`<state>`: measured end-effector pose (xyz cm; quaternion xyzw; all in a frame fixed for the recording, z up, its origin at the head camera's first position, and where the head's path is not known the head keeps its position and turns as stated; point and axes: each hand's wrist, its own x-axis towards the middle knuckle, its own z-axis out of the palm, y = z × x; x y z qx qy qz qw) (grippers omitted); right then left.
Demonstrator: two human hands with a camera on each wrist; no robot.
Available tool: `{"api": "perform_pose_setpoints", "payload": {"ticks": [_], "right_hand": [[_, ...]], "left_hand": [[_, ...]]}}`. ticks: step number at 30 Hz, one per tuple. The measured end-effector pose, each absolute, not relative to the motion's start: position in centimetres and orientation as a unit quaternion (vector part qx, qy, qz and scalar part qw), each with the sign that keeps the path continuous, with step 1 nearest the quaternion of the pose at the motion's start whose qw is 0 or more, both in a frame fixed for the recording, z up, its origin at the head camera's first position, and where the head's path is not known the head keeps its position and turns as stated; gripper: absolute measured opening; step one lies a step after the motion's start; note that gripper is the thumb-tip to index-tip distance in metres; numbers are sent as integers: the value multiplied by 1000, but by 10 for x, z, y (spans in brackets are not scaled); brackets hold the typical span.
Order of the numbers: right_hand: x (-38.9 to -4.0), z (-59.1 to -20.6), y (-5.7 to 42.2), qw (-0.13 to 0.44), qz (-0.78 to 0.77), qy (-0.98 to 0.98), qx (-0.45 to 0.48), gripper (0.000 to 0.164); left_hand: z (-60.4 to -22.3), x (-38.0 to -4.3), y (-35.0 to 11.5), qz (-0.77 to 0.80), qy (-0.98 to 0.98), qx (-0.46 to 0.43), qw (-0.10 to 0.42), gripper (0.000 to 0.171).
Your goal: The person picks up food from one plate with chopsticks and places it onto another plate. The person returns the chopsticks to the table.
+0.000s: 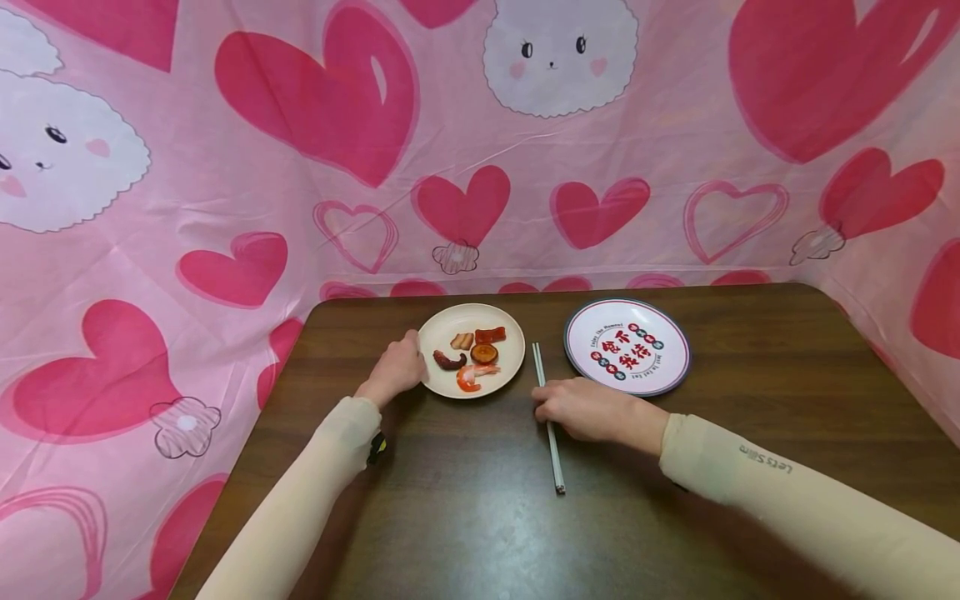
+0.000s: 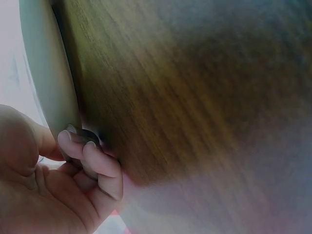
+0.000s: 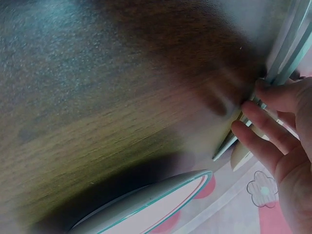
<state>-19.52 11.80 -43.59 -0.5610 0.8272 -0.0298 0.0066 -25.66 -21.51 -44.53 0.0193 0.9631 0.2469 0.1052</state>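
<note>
My left hand [image 1: 397, 367] grips the left rim of a cream plate [image 1: 440, 327]. In the left wrist view, the fingers of that hand [image 2: 58, 195] curl under the plate's edge [image 2: 51, 68]. On the plate are a shrimp [image 1: 468, 379], a mushroom cap [image 1: 483, 353], a reddish-brown strip [image 1: 491, 335], a curled dark-brown piece [image 1: 447, 361] and a pale striped piece [image 1: 462, 341]. Just right of the plate, my right hand [image 1: 588, 408] pinches a pair of pale chopsticks [image 1: 556, 467] near their middle, fingertips close to the table. The right wrist view shows thumb and fingers around the chopsticks [image 3: 292, 44].
A white plate [image 1: 600, 333] with a dark rim and red and green lettering sits behind my right hand. The brown wooden table [image 1: 435, 517] is bordered at the back and sides by a pink heart-patterned cloth [image 1: 525, 142].
</note>
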Motion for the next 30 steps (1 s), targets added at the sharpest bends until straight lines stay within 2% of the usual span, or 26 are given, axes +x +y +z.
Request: {"api": "perform_pose_setpoints", "payload": {"ticks": [17, 30], "right_hand": [[-194, -438, 123, 14, -42, 830, -557, 18], [-191, -444, 133, -29, -77, 828, -555, 21]], "left_hand": [[-445, -255, -214, 251, 962, 14, 107, 40], [-446, -256, -215, 250, 962, 17, 106, 39]]}}
